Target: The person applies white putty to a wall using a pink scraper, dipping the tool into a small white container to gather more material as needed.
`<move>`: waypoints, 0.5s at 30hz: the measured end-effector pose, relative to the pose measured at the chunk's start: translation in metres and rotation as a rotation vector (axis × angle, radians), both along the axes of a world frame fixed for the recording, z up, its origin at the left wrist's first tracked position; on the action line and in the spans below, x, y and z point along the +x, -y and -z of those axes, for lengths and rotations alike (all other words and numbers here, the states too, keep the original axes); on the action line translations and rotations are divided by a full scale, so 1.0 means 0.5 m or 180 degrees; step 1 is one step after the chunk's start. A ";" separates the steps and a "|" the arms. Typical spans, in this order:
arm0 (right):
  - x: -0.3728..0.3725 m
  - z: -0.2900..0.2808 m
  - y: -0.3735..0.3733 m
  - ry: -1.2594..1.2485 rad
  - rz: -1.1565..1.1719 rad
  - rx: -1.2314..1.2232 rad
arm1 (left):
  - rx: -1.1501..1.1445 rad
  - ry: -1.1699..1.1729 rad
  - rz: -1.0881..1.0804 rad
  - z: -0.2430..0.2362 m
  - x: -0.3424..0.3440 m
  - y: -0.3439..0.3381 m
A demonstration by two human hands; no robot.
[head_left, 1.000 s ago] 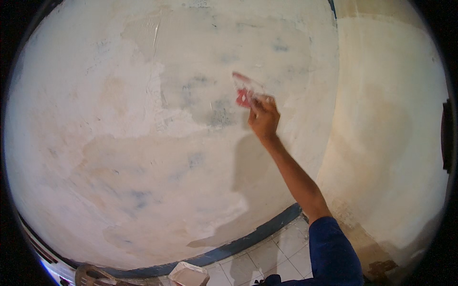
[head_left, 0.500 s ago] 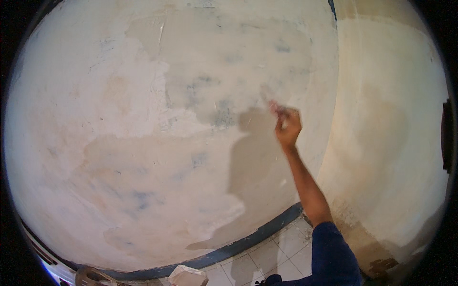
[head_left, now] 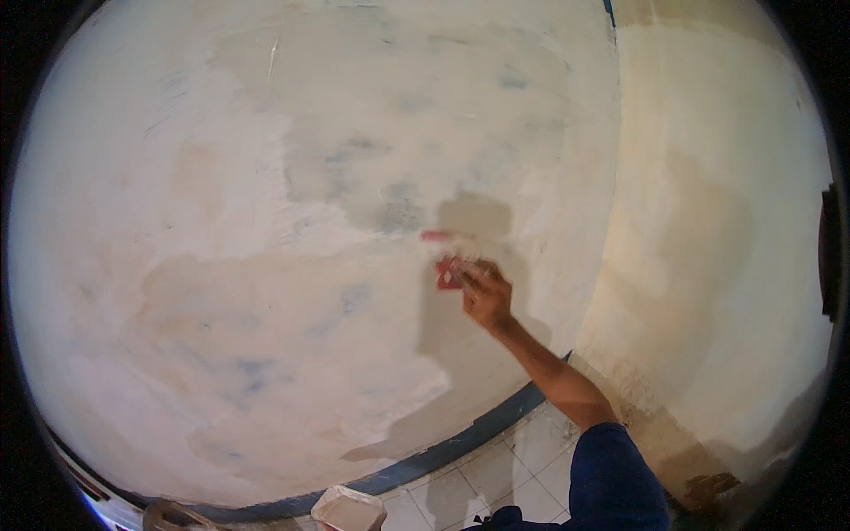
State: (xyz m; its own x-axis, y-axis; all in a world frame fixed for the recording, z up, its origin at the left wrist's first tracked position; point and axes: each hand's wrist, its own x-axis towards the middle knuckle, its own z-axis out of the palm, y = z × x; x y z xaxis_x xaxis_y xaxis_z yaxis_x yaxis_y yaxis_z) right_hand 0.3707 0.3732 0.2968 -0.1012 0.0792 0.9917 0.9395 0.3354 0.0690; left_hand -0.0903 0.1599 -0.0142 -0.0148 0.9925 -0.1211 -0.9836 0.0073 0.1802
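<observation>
My right hand [head_left: 485, 292] is in front of the patchy plastered wall [head_left: 226, 305], its fingers closed round a red putty scraper [head_left: 449, 274]. Pale smears show on the scraper, and motion blurs its edges. A separate red streak [head_left: 436, 235] shows just above it; whether it is part of the scraper I cannot tell. Hand and scraper lie over my shadow on the wall. A dark blue sleeve [head_left: 615, 478] covers my upper right arm. At the bottom edge sits a pale, angular block or tub [head_left: 349, 510], partly cut off. My left hand does not show.
A dark blue-grey skirting band [head_left: 443, 456] runs along the wall's foot, above pale floor tiles [head_left: 491, 478]. A yellowish side wall [head_left: 682, 221] meets the plastered wall at right. A brown curved object [head_left: 173, 515] is partly cut off at lower left.
My right hand has swung down and to the left across the wall. More of the scraper's red face shows now. The view has shifted slightly.
</observation>
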 end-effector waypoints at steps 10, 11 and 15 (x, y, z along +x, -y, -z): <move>-0.030 -0.111 0.069 -0.0352 -0.0750 0.0101 | -0.0511 -0.0176 -0.0411 0.039 -0.024 -0.013; -0.041 -0.141 0.061 -0.0354 -0.0789 0.0084 | -0.0527 -0.0174 -0.0452 0.048 -0.031 -0.006; -0.107 -0.212 0.007 0.0178 -0.0411 0.1052 | -0.0304 -0.0597 -0.0442 0.021 -0.017 0.003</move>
State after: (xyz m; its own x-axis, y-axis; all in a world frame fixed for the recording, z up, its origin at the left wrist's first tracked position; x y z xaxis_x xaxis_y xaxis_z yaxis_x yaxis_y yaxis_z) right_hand 0.3174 0.3695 0.4027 -0.1444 -0.2618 0.9543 0.8826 0.4020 0.2439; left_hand -0.0987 0.1585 -0.0247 -0.1813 0.9636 -0.1965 -0.9258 -0.0998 0.3646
